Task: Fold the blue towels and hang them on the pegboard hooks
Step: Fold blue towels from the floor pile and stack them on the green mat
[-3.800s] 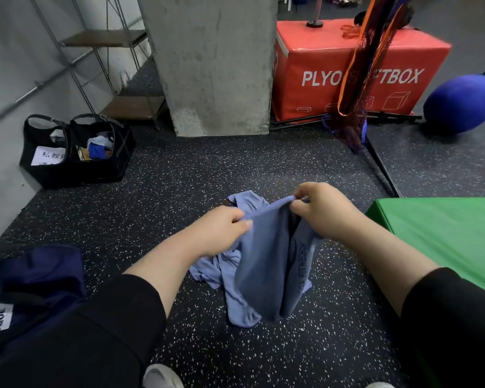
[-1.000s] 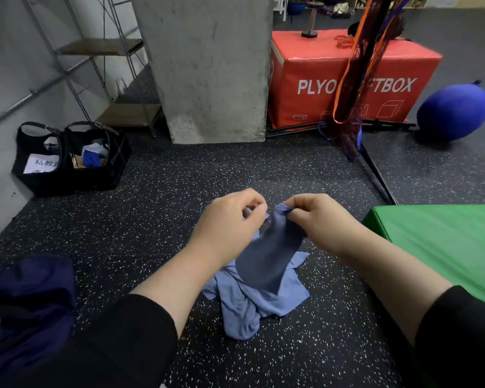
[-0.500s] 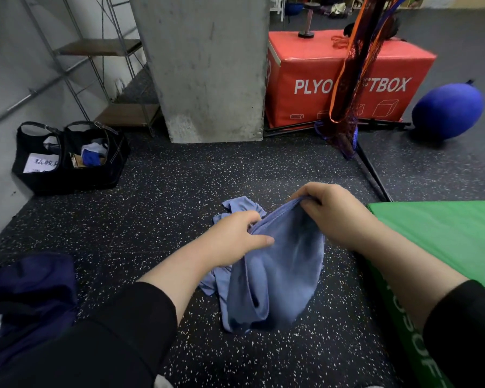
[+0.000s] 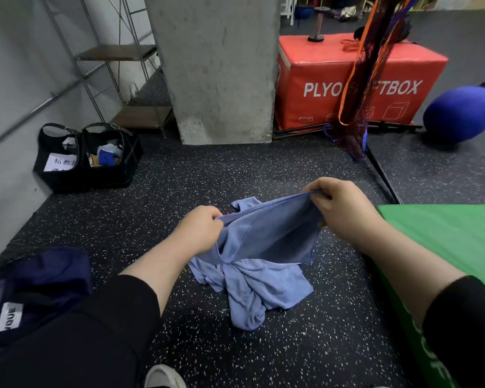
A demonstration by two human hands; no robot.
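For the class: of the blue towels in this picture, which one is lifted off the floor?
The blue towel stretched between the left hand and right hand; the other blue towels lie crumpled on the speckled floor.

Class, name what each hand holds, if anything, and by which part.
Both hold one blue towel by its top edge: left hand at one end, right hand at the other.

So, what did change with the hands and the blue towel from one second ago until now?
The left hand and right hand have moved apart, stretching the held blue towel edge wide between them; a second ago they pinched it close together. Both keep their grip. The crumpled towel pile stays on the floor, and the black bags have not moved.
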